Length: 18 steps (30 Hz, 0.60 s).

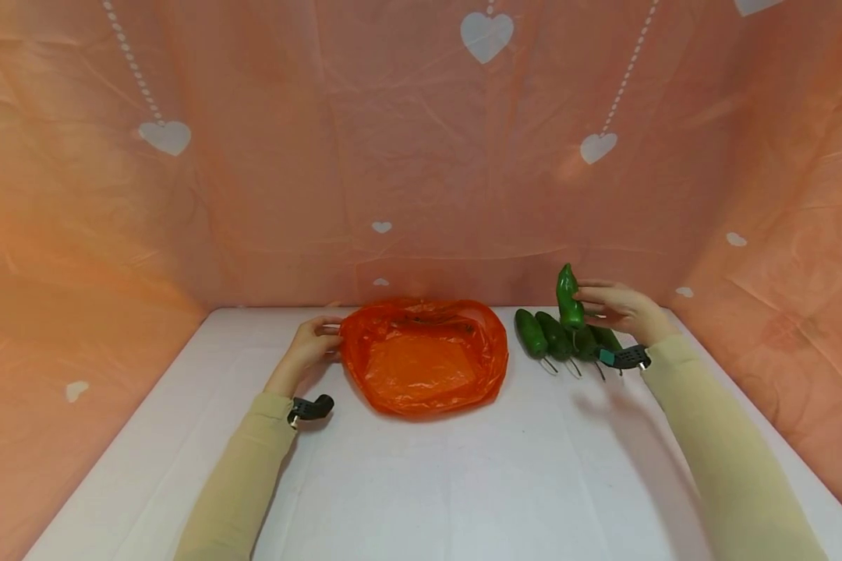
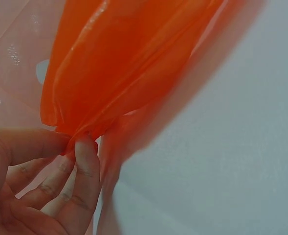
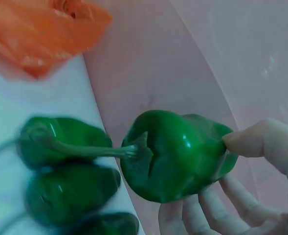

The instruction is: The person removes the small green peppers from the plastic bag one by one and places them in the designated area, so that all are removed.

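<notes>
My left hand [image 1: 312, 343] pinches the left edge of an orange plastic bag [image 1: 421, 405], which stands with its mouth spread wide on the white table. In the left wrist view, thumb and fingertips gather a fold of the bag [image 2: 119, 68]. My right hand [image 1: 617, 305] holds a green pepper [image 1: 570, 300] above several other green peppers [image 1: 531, 335] lying side by side. Seen from the right wrist, the thumb is on one side of the held pepper [image 3: 178, 156] and the fingers are beneath, its stem pointing away from the hand.
The white table [image 1: 449, 483] carries the bag near its back edge and the row of peppers to the right of it. Orange cloth [image 1: 421, 156] with white hearts walls the back and both sides.
</notes>
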Each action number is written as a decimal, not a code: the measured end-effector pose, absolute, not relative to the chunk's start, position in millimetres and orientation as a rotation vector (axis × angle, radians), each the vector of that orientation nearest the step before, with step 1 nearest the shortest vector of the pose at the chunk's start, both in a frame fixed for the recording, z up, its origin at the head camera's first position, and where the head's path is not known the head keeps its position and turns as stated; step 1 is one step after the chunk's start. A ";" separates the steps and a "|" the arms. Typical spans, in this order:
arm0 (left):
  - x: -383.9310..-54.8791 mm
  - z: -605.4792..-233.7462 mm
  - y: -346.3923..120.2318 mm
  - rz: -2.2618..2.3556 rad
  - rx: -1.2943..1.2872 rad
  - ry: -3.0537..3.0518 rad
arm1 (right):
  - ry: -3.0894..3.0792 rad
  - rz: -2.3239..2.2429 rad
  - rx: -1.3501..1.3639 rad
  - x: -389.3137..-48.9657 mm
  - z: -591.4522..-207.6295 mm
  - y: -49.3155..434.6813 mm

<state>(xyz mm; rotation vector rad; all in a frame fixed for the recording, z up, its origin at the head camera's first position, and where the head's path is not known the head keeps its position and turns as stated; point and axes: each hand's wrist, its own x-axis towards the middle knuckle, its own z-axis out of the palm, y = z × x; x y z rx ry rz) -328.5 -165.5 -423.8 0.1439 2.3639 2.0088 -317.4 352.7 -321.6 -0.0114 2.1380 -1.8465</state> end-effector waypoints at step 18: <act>-327.2 -423.0 -164.9 2.003 0.170 2.387 | 2.323 -1.741 -0.036 -305.9 -317.0 412.3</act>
